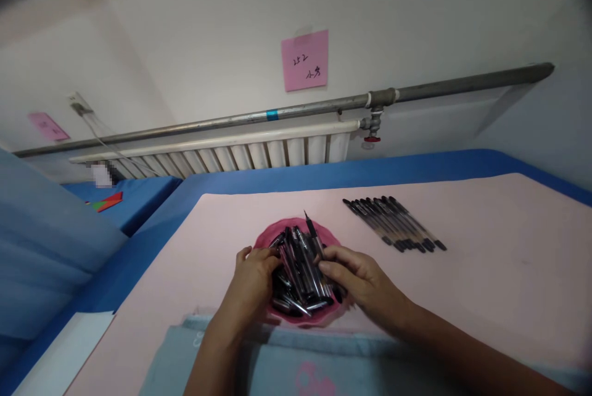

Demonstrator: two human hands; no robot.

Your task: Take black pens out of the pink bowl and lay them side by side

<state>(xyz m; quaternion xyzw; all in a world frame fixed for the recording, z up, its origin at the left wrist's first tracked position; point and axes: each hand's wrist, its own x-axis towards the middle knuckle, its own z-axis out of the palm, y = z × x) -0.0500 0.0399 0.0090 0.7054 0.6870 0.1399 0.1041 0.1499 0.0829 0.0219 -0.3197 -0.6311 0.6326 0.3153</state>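
A pink bowl point(330, 232) with a wavy rim is full of loose black and clear pens point(296, 266). My right hand point(358, 276) is over the bowl's right side, thumb and fingers closed on an uncapped pen point(315, 237) whose tip points up and away. At the left rim is my left hand point(254, 269), its fingers curled in at the edge of the pens; what they hold, if anything, is hidden. Several capped pens point(393, 223) lie side by side in a slanted row to the right of the bowl.
A pink sheet point(499, 272) covers the blue table point(277, 181). Light blue cloth point(272, 362) lies at the near edge, under my forearms. White paper point(69, 353) is at the near left. Behind the table stand a radiator point(259, 152) and a pipe point(319, 105).
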